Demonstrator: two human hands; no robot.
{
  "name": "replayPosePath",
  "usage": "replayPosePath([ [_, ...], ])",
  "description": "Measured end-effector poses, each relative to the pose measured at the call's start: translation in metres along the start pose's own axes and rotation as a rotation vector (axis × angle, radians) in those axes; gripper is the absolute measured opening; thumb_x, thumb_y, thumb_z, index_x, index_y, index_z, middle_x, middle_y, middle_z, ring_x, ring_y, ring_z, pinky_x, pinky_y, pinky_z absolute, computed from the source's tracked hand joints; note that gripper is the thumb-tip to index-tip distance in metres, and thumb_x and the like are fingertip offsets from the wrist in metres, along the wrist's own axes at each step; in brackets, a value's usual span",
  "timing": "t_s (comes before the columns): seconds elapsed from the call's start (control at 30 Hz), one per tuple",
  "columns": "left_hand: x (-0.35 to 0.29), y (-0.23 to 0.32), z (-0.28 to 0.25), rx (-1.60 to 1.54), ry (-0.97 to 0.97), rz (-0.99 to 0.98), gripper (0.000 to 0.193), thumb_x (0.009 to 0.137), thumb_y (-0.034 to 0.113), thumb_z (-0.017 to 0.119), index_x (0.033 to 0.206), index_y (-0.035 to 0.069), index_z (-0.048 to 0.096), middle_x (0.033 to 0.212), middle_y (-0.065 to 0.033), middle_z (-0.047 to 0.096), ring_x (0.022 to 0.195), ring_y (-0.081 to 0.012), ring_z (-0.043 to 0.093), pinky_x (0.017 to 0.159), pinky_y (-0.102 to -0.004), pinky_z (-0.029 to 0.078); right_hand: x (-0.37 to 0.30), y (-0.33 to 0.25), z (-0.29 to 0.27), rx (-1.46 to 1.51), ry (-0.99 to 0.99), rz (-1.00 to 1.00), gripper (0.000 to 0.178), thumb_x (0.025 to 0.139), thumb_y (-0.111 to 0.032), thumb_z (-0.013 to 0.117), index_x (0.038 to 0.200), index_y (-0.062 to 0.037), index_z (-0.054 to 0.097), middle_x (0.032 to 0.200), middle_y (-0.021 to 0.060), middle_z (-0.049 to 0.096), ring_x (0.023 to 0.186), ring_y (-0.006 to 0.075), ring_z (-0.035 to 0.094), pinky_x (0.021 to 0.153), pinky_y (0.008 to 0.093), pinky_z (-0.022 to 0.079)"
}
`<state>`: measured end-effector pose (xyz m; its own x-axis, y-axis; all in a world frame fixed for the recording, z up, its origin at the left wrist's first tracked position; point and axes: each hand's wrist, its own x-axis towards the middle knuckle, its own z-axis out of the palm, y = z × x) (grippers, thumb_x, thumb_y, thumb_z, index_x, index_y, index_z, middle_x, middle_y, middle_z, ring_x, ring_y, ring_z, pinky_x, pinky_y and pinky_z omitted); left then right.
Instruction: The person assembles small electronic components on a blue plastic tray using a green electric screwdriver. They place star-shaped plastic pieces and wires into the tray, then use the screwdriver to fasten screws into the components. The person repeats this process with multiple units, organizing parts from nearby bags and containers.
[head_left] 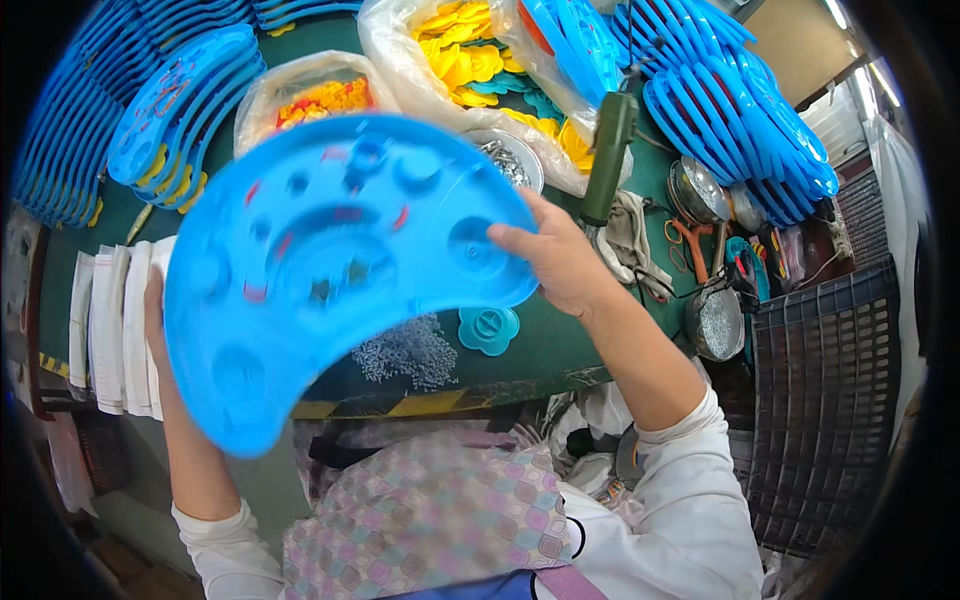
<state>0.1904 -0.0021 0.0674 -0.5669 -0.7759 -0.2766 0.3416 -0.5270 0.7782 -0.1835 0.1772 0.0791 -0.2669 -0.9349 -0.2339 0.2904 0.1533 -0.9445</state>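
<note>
A blue crescent-shaped plastic panel [330, 340], with round recesses, small holes and red slots, is held up tilted over the table, slightly blurred. My right hand [555, 255] grips its right end, thumb on the face and the other fingers mostly behind. At the left edge, my left hand [154, 310] holds the panel from behind, its fingers largely hidden. Under the panel's lower curve, a heap of small clear pieces [408, 352] lies on the green table [550, 350]. Beside the heap is a teal flower-shaped plastic part [488, 329].
Stacked blue panels [190, 110] stand at the far left, with more [730, 110] far right. Bags hold yellow flower parts [465, 60] and small orange pieces [325, 100]. A green electric screwdriver [610, 160] hangs right of my hand, near scissors [690, 245] and metal bowls [718, 320].
</note>
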Motion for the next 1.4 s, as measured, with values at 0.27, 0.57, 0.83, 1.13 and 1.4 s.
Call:
replayPosePath([
  [0.27,-0.028,-0.054,-0.018,0.881,0.291,-0.007,0.056,0.087,0.009,0.074,0.138,-0.003,0.054,0.126,-0.0176,0.067,0.111,-0.0247,0.068,0.095,-0.0387,0.056,-0.036,0.065,-0.020,-0.389,0.074,-0.097,0.047,0.091,-0.003,0.071,0.135,0.0007,0.054,0.123,0.0126,0.069,0.110,0.0203,0.068,0.097,0.0363,0.055],
  [0.57,-0.030,-0.091,-0.022,1.402,0.281,0.276,0.043,0.087,0.007,0.074,0.125,-0.004,0.058,0.111,-0.0187,0.068,0.099,-0.0287,0.068,0.090,-0.0391,0.053,-0.036,0.079,-0.025,-0.652,0.188,0.051,0.048,0.088,-0.009,0.076,0.130,0.0008,0.054,0.116,0.0194,0.071,0.105,0.0274,0.071,0.092,0.0407,0.057],
  [0.83,-0.039,-0.093,-0.016,1.160,0.283,0.221,0.050,0.087,0.005,0.073,0.133,-0.005,0.056,0.116,-0.0211,0.071,0.104,-0.0316,0.070,0.094,-0.0409,0.055,-0.031,0.088,-0.024,-0.771,0.194,-0.104,0.051,0.088,-0.013,0.078,0.131,-0.0010,0.053,0.112,0.0237,0.072,0.101,0.0343,0.074,0.087,0.0438,0.058],
  [1.13,-0.035,-0.098,-0.011,1.158,0.426,0.174,0.060,0.086,0.015,0.079,0.134,-0.007,0.051,0.116,-0.0282,0.069,0.106,-0.0416,0.070,0.091,-0.0451,0.054,-0.028,0.084,-0.017,-0.729,0.151,-0.008,0.059,0.085,-0.003,0.074,0.139,0.0001,0.050,0.125,0.0184,0.067,0.113,0.0254,0.067,0.097,0.0392,0.054],
  [1.4,-0.045,-0.110,0.020,1.585,-0.329,0.750,0.053,0.078,0.014,0.083,0.127,0.006,0.063,0.129,-0.0128,0.062,0.120,-0.0331,0.059,0.101,-0.0456,0.048,-0.018,0.078,-0.015,-1.143,0.147,-0.339,0.084,0.083,-0.018,0.085,0.153,-0.0014,0.040,0.139,0.0236,0.055,0.125,0.0389,0.059,0.105,0.0475,0.048],
])
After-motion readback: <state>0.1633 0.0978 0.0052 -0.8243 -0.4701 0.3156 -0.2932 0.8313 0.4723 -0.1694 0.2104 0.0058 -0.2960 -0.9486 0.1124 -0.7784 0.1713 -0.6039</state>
